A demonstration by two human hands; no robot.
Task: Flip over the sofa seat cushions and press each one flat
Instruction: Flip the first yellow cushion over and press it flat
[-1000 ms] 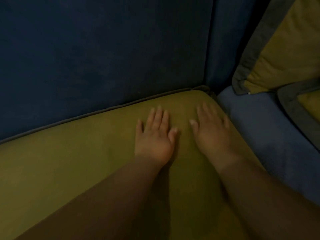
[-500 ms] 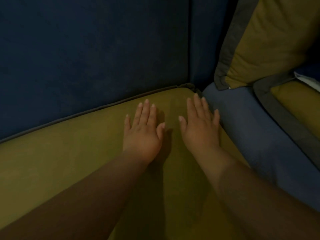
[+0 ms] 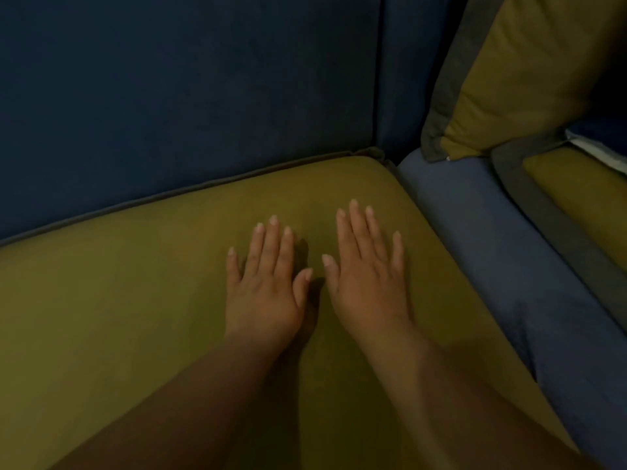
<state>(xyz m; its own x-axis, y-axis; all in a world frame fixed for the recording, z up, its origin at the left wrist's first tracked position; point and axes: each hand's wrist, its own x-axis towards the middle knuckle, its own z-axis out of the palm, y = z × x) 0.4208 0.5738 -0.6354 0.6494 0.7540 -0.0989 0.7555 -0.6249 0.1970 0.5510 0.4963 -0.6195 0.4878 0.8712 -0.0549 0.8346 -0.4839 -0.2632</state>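
Seat cushion (image 3: pixel 118 317), olive and smooth with a piped edge, lies in its place on the sofa, tucked into the corner against the dark blue backrest (image 3: pixel 169 96). My left hand (image 3: pixel 264 293) and right hand (image 3: pixel 369 283) lie flat on it side by side, fingers straight and holding nothing. They are near that back corner, I judge to press the padding level there. The fabric looks soft and suede-like. A grey-bordered pillow (image 3: pixel 526 69) leans nearby.
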